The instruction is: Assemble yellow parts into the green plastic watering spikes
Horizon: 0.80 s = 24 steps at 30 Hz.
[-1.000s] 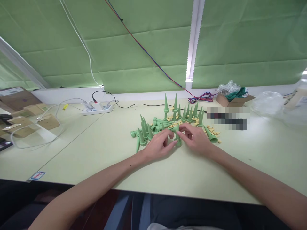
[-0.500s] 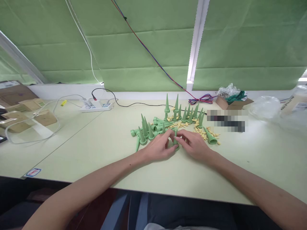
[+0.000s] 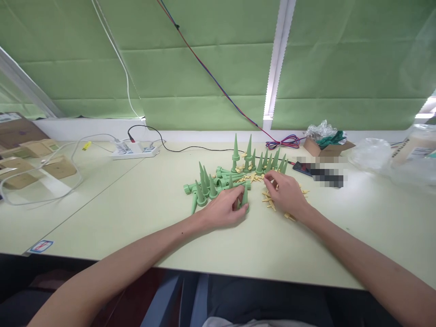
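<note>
My left hand (image 3: 226, 206) is closed around a green plastic watering spike (image 3: 245, 196), which stands upright on the table with its point up. My right hand (image 3: 286, 193) is over the small yellow plastic pieces (image 3: 270, 204), thumb and forefinger bent together; whatever is between the fingertips is too small to make out. Left of my left hand stand several green spikes (image 3: 200, 196), with more lying in a heap (image 3: 225, 180) behind it. Further back, another row of upright spikes (image 3: 260, 164) has yellow pieces around it, two of them stacked tall (image 3: 235, 150).
A power strip (image 3: 134, 152) with cables lies at the back left, near brown cardboard pieces (image 3: 61, 168). A partly blurred dark device (image 3: 303, 169) is behind my right hand. A small carton (image 3: 327, 149) and clear plastic bags (image 3: 371, 154) stand at the back right.
My right hand has left the spike in my left hand and moved right, over the yellow pieces. My left hand stays on the spike. The spike lying at the right no longer shows.
</note>
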{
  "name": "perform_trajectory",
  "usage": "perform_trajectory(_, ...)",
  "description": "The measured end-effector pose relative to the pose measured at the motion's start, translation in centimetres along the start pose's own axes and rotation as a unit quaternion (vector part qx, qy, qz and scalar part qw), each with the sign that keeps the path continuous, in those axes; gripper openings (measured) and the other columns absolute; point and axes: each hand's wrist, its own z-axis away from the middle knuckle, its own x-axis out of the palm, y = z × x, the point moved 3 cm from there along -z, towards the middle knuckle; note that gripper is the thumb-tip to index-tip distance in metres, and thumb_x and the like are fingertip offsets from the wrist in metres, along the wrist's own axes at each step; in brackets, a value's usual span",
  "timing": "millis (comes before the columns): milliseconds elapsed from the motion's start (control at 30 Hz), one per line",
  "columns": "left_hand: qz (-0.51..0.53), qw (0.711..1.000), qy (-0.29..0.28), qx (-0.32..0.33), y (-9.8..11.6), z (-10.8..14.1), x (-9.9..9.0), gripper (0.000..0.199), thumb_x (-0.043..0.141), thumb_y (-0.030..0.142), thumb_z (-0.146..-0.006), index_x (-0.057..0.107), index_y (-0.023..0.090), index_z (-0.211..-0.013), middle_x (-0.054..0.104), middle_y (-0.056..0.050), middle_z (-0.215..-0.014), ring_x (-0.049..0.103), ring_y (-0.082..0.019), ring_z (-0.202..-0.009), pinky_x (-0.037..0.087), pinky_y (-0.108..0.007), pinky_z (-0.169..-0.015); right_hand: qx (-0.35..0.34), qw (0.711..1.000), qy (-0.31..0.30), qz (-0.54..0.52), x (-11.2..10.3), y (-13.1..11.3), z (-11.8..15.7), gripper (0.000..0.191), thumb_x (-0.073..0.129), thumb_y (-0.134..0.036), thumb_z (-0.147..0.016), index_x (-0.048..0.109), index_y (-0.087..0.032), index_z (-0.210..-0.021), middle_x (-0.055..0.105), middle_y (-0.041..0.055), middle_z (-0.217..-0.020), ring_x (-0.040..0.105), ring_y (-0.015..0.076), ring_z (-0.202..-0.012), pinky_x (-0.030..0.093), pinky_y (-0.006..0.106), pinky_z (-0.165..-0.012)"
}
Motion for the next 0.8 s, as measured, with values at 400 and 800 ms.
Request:
perform_trajectory(400, 0.110, 0.994, 0.028, -0.007, -0.6, -0.5, 0.1, 0.031, 0.052, 0.039, -0.092, 0.038, 0.020, -0.073, 0.044, 0.005, -0.059, 0.039, -0.009, -0.052, 0.031, -0.022, -0.050, -0.029, 0.986, -0.142, 0.076, 0.6, -0.2, 0.2, 0.018, 0.050, -0.019, -0.094, 0.067, -0.019, -0.091, 0.068, 0.0063, -0.089, 0.060, 0.0179, -0.072, 0.035, 0.027, -0.060)
perform_trajectory(800, 0.158, 0.986, 0.019, -0.039, -1.3, -0.6, 0.2, 0.039, 0.047, 0.045, -0.097, 0.040, 0.019, -0.068, 0.041, 0.006, -0.049, 0.040, -0.009, -0.046, 0.028, -0.022, -0.047, -0.020, 0.982, -0.173, 0.074, 1.0, 0.0, 0.4, 0.016, 0.051, -0.016, -0.096, 0.067, -0.018, -0.095, 0.066, 0.0066, -0.093, 0.061, 0.0178, -0.077, 0.040, 0.027, -0.068)
